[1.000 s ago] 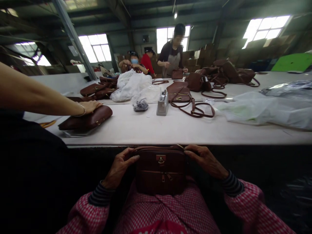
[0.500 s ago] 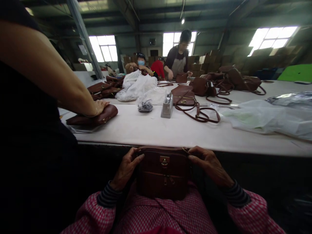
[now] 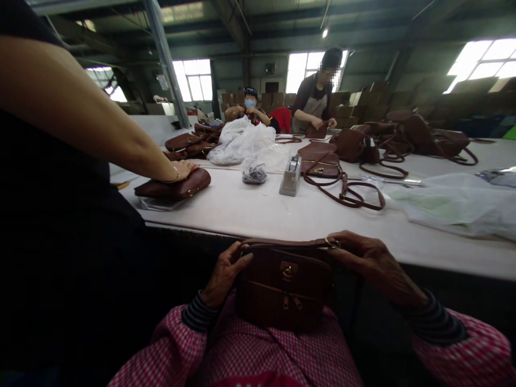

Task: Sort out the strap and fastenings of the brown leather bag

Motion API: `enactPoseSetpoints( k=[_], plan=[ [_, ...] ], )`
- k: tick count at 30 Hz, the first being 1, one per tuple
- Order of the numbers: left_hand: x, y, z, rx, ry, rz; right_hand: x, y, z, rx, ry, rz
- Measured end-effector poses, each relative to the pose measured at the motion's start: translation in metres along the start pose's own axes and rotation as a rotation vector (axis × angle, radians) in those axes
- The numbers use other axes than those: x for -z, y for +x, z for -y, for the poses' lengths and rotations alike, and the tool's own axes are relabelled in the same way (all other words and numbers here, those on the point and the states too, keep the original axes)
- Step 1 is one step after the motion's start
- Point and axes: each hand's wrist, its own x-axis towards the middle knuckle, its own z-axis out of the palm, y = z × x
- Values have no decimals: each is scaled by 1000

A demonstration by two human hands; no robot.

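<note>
A dark brown handbag (image 3: 284,295) rests upright on my lap, its front facing me with a gold clasp and two zipper pulls. My left hand (image 3: 226,271) grips its upper left corner, thumb on the front. At the upper right corner, my right hand (image 3: 368,258) pinches the end of the handbag strap (image 3: 290,243) beside a gold-coloured metal ring. The strap runs along the bag's top edge between both hands. Fingers behind the bag are hidden.
Ahead stands a white table (image 3: 242,209) with a tape dispenser (image 3: 290,177), a brown bag with a long strap (image 3: 320,161), plastic bags (image 3: 245,142) and piled bags. At left, a co-worker's hand (image 3: 183,171) presses on another brown bag (image 3: 193,185). Two co-workers work across the table.
My right hand has shifted slightly up and outward, lifting the strap end and ring off the bag's corner. My left hand keeps its hold. The view has turned a little left.
</note>
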Motion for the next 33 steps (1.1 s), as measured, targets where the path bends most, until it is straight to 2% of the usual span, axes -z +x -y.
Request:
enactPoseSetpoints(
  k=[3,6,13,18,21,28,33],
  plan=[
    [-1,-6,-15,-5,73,-15,2,7,7,-6,89,-54],
    [0,-8,-28,26,148,-24,-1,21,17,48,225,-67],
    [3,5,-25,117,216,52,-3,66,40,205,461,-131],
    [-17,2,-41,56,199,53,-23,71,50,207,752,-81],
    [-31,-1,-51,45,195,66,-34,70,58,224,848,-90],
    [-49,-5,-47,-88,268,133,-45,74,77,166,1128,-242],
    [-53,-8,-46,-86,313,120,-55,82,80,135,1182,-390]
  ],
)
